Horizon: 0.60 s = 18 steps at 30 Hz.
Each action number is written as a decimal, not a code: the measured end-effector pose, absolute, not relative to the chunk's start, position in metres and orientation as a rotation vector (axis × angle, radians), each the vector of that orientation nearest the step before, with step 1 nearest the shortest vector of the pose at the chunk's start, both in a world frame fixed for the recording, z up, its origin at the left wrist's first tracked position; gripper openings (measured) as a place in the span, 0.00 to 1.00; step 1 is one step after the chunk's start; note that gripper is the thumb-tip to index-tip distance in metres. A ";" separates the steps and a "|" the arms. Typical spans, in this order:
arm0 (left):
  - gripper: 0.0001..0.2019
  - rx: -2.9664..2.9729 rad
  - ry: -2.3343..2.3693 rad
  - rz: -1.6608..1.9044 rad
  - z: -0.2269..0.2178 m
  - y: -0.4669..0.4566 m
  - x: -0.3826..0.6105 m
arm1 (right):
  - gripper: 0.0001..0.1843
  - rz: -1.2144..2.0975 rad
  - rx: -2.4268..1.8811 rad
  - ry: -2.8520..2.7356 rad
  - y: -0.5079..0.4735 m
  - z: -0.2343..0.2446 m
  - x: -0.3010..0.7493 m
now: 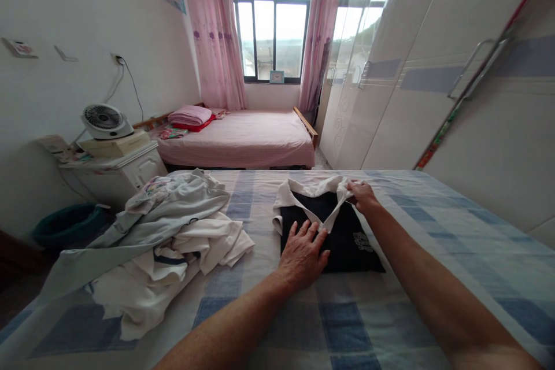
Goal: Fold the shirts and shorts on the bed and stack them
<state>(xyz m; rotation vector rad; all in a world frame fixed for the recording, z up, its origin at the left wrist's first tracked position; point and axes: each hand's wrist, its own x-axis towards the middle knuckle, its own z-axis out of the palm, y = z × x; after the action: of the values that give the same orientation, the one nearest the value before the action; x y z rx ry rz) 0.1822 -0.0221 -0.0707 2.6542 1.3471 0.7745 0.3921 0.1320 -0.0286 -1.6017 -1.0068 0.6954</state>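
A folded dark navy polo shirt [347, 237] with a white collar lies on the blue-checked bed sheet [425, 225] in front of me. My left hand [303, 251] rests flat on the shirt's lower left part, fingers stretched out. My right hand [362, 193] pinches the right end of the white collar [312, 188] at the shirt's far edge. A small light emblem shows on the shirt's right side.
A loose heap of white and pale grey-green clothes [169, 237] lies on the bed to the left. Beyond stand a white nightstand with a small fan [104, 121], a pink bed [243, 139] under the window, and a white wardrobe [433, 69] along the right.
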 end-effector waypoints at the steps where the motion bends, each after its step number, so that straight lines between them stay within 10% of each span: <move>1: 0.24 2.653 1.342 0.778 -0.071 -0.022 0.182 | 0.12 0.689 -1.626 -1.008 0.131 -0.030 0.396; 12: 0.16 2.438 1.570 1.076 -0.051 -0.005 0.165 | 0.29 -0.287 -1.679 -1.876 0.083 -0.037 0.387; 18: 0.20 2.417 1.672 0.723 -0.071 0.026 0.138 | 0.32 -0.011 -1.968 -2.183 0.084 -0.077 0.386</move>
<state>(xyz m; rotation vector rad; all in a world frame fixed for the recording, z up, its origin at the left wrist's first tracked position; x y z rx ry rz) 0.1381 0.0263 -0.0715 2.4173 1.6723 0.7228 0.3861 0.0835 -0.0768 -1.9675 -2.1833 -0.0111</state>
